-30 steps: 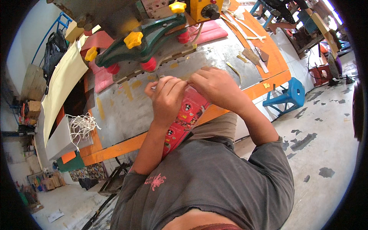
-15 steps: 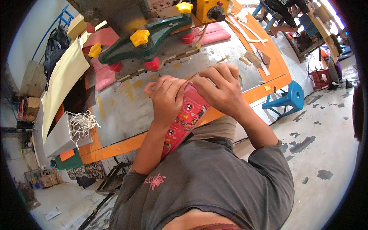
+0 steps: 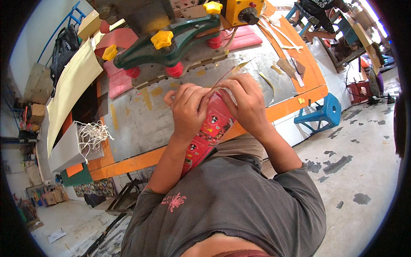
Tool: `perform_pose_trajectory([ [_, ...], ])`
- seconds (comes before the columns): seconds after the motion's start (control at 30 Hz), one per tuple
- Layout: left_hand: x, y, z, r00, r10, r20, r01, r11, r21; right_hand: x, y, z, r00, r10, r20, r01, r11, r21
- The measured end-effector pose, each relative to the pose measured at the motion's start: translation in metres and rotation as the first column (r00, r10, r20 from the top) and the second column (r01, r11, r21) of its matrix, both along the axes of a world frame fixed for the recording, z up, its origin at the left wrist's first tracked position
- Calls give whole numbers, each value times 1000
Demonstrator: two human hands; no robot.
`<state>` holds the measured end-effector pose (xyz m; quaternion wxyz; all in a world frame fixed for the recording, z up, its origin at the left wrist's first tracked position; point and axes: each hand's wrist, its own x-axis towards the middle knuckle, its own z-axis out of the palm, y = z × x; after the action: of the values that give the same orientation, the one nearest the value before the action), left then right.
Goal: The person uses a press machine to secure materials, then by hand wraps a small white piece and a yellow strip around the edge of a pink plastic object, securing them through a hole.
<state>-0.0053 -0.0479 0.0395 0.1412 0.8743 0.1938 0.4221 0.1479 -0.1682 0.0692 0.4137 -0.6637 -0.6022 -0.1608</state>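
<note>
Both hands are together over the front of the metal-topped worktable (image 3: pixel 141 137), at the end of a long red printed plastic sheet (image 3: pixel 216 115). My left hand (image 3: pixel 188 107) is closed on its left edge, the fingers curled and pressed together. Opposite it, my right hand (image 3: pixel 246 98) pinches the upper right edge, its fingers bent. The sheet slopes down toward my body, and its lower end passes behind my left forearm. A thin narrow strip (image 3: pixel 223 77) sticks up past the fingertips; whether it is joined to the sheet is hidden.
A green press frame (image 3: pixel 175 48) with yellow star knobs and red feet stands just beyond my hands. Offcut strips (image 3: pixel 291 47) lie at the right, white cords (image 3: pixel 92 139) at the left. A blue stool (image 3: pixel 323 113) stands by the table's right edge. Another person (image 3: pixel 319 19) sits far right.
My right hand has drawn slightly left and down, and its fingers bend more around the sheet's edge. More of the thin strip shows above the fingers. The whole view has shifted slightly.
</note>
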Motion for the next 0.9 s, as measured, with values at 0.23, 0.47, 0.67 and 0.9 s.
perform_pose_trajectory([
  [0.23,0,1,-2,1000,-2,5,2,1000,9,0,-3,5,999,40,-34,-43,994,-101],
  [0.47,1,0,3,1000,-18,14,18,1000,0,0,5,-4,991,114,-74,-118,992,-54],
  [0.67,3,3,-4,998,-43,41,44,999,-7,-5,7,-7,999,48,15,-47,997,-64],
  [0.9,3,2,-1,998,-60,-8,60,998,11,6,9,-10,985,87,148,-80,995,-52],
])
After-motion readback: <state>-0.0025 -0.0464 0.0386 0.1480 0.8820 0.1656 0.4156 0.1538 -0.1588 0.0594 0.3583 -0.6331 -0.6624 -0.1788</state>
